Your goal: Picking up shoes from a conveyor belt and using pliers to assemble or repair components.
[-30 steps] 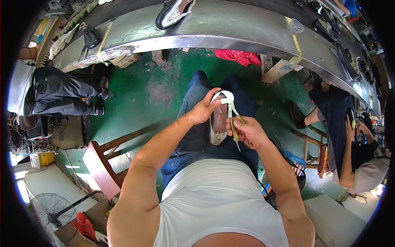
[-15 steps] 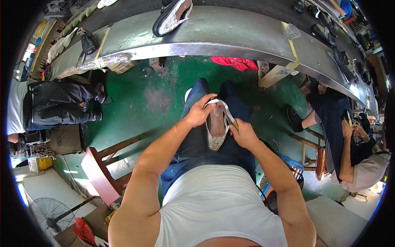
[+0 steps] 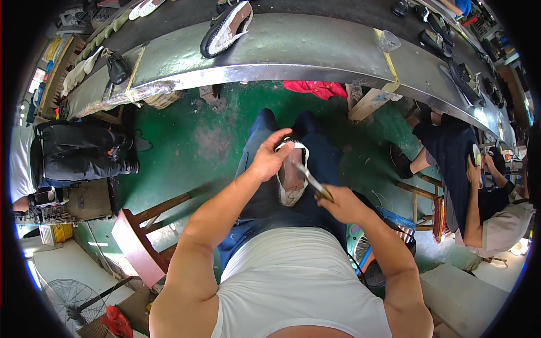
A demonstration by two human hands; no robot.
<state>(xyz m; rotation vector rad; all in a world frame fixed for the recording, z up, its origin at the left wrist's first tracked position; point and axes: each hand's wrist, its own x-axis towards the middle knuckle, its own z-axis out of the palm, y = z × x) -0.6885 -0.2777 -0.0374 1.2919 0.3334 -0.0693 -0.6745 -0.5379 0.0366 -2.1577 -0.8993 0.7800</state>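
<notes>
A shoe upper on its last [image 3: 292, 174] rests bottom up on my thighs, with a brown insole and a pale folded rim. My left hand [image 3: 271, 153] is closed round its far end, thumb over the rim. In my right hand [image 3: 341, 204] is the yellowish handle of a metal hand tool [image 3: 314, 181] that looks like lasting pincers. Its bright metal end reaches over the right edge of the shoe; blur leaves unclear whether it touches.
Ahead runs a metal-topped workbench [image 3: 293, 50] bearing another upturned shoe [image 3: 226, 31] and a clear cup [image 3: 389, 41]. A co-worker [image 3: 468, 186] sits at right, another person [image 3: 79, 152] at left. A wooden stool [image 3: 141, 242] and a fan [image 3: 73, 304] stand at left.
The tool's metal end has come down from the shoe's far rim to its right side. My right hand has moved slightly right and nearer me; the left keeps its hold.
</notes>
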